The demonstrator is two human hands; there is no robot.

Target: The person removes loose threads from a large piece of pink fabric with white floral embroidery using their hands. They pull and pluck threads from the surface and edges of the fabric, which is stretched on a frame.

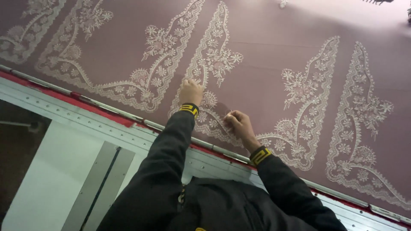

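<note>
a mauve cloth stretched on a metal frame carries white embroidery, on which the left hand rests closed while the right hand pinches something too fine to tell, so steady, small pulls seem wise.

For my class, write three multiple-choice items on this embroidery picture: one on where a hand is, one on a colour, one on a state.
1. Where does the left hand rest?
A. on the pale lace-like embroidered motif
B. on the metal frame rail
C. in a pocket

2. What colour is the stretched fabric?
A. bright green
B. dusty mauve-pink
C. white

3. How are the fingers of the right hand set?
A. spread flat
B. pinched together at the cloth
C. closed round scissors

Answers: 1 A, the fist lies on the motif, above the silver frame rail. 2 B, mauve-pink shows between the motifs. 3 B, the fingertips meet at the cloth; what they pinch is too small to tell.
</note>
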